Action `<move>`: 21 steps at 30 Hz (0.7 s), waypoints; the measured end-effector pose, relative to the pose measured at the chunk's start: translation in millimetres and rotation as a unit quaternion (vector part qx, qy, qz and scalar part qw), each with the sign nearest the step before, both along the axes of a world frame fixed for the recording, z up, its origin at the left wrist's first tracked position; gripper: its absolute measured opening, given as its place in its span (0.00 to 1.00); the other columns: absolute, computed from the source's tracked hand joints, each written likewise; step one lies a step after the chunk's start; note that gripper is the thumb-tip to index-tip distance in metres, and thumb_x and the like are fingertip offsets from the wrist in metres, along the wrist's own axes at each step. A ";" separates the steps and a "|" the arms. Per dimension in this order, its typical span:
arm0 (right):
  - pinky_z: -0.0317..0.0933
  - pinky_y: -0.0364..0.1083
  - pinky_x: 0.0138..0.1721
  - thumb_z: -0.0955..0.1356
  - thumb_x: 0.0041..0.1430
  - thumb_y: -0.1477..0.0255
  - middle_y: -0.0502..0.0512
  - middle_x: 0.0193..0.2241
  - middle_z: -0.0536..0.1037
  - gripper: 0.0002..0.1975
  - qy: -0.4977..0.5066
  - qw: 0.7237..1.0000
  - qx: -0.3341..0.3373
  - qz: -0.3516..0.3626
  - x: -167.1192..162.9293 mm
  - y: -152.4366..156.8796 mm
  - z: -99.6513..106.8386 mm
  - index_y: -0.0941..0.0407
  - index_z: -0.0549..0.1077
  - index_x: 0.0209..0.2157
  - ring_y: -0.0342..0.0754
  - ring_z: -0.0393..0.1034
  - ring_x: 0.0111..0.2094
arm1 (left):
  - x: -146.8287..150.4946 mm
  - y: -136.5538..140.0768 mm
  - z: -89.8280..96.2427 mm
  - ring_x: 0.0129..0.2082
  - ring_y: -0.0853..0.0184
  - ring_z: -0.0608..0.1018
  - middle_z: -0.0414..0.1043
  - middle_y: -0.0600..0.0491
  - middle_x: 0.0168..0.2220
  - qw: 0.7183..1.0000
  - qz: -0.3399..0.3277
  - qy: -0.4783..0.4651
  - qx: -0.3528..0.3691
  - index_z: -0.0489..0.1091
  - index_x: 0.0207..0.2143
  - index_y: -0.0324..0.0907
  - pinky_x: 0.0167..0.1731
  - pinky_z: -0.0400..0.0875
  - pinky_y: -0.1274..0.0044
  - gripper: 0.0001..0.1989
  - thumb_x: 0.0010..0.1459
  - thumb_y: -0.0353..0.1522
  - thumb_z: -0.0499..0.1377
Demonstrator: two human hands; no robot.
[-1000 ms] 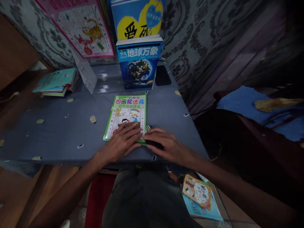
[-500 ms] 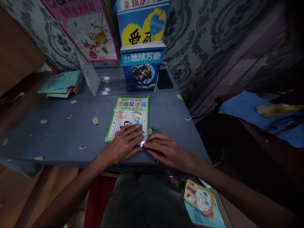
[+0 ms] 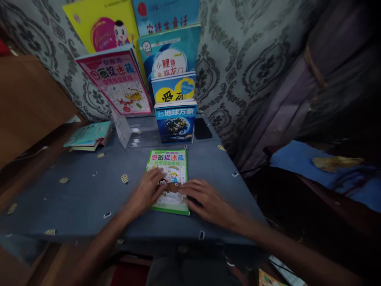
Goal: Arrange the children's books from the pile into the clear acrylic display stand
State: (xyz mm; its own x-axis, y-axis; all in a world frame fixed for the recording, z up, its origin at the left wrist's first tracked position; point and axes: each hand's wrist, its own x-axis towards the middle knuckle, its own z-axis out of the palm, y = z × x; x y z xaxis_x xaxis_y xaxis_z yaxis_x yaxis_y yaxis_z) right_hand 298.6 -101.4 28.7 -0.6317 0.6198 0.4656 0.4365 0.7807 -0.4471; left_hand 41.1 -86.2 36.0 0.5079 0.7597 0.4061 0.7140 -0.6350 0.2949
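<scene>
A green-bordered picture book point(image 3: 170, 200) lies flat on the table, its cover up with Chinese lettering and cartoon drawings. My left hand point(image 3: 151, 186) rests on the cover's left side, fingers stretched and thumb apart. From the right, my right hand point(image 3: 205, 199) reaches over the book's right edge. Its fingertips touch the cover, while the thumb is spread below them beside the edge. Neither hand is closed round the book. The hands cover parts of the drawing and both side edges.
Behind the book, a clear stand point(image 3: 143, 137) holds several upright books, including a blue globe book point(image 3: 176, 125) and a pink book point(image 3: 123, 89). A black phone point(image 3: 203, 129) lies right of it. A small book pile point(image 3: 88, 135) sits at left on the grey-blue tablecloth point(image 3: 83, 190).
The view has tilted up, showing more of the stand's books. My left hand has slid to the cover's left side. My right hand has left the lower right corner for the right edge.
</scene>
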 end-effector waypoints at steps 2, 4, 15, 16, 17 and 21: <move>0.70 0.58 0.49 0.66 0.65 0.74 0.61 0.48 0.81 0.14 -0.016 0.999 0.002 -0.045 -7.5 19.2 -3.8 0.53 0.77 0.50 0.56 0.74 0.50 | -7.7 23.0 -1.3 0.59 0.56 0.73 0.70 0.41 0.59 0.998 0.060 0.010 0.003 0.69 0.55 0.42 0.57 0.71 0.58 0.16 0.70 0.37 0.51; 0.68 0.59 0.52 0.66 0.65 0.72 0.63 0.53 0.78 0.14 -0.036 0.994 0.003 -0.099 -16.2 39.9 -6.7 0.54 0.76 0.51 0.57 0.72 0.53 | -12.1 44.6 -3.1 0.58 0.55 0.73 0.70 0.40 0.59 0.995 0.093 0.026 0.000 0.68 0.56 0.41 0.57 0.70 0.58 0.17 0.69 0.36 0.52; 0.58 0.62 0.61 0.63 0.67 0.69 0.71 0.63 0.69 0.21 -0.117 0.962 -0.028 -0.245 -34.6 100.6 -17.1 0.61 0.71 0.59 0.62 0.62 0.65 | 0.4 86.3 -2.0 0.50 0.56 0.77 0.74 0.43 0.49 0.983 0.153 0.103 -0.018 0.68 0.47 0.41 0.49 0.73 0.64 0.10 0.69 0.33 0.51; 0.57 0.62 0.62 0.63 0.67 0.69 0.71 0.63 0.69 0.21 -0.110 0.963 -0.028 -0.243 -33.8 101.1 -18.7 0.61 0.71 0.58 0.62 0.62 0.65 | 1.4 88.4 -0.6 0.49 0.56 0.77 0.74 0.44 0.48 0.982 0.153 0.106 -0.020 0.68 0.47 0.41 0.49 0.73 0.64 0.09 0.69 0.33 0.51; 0.57 0.63 0.62 0.63 0.67 0.69 0.71 0.63 0.69 0.21 -0.103 0.965 -0.028 -0.241 -33.0 101.4 -19.9 0.61 0.71 0.58 0.62 0.62 0.65 | 2.1 90.4 0.5 0.49 0.56 0.77 0.74 0.44 0.47 0.982 0.154 0.108 -0.022 0.68 0.46 0.41 0.49 0.73 0.65 0.08 0.69 0.33 0.51; 0.58 0.62 0.63 0.63 0.67 0.69 0.73 0.63 0.68 0.22 -0.094 0.968 -0.033 -0.231 -29.4 100.2 -19.8 0.63 0.71 0.58 0.63 0.62 0.65 | 2.1 93.6 2.2 0.48 0.57 0.78 0.75 0.45 0.45 0.982 0.150 0.108 -0.023 0.67 0.46 0.39 0.50 0.72 0.67 0.09 0.70 0.32 0.49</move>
State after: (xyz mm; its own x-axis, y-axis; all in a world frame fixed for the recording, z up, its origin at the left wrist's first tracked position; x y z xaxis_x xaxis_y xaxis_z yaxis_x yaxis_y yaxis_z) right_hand 269.3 -1.3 8.9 -0.3497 0.8806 0.3199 0.8105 0.4556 -0.3682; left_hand 43.2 7.4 38.2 0.3283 0.9037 0.2749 0.9164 -0.3753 0.1393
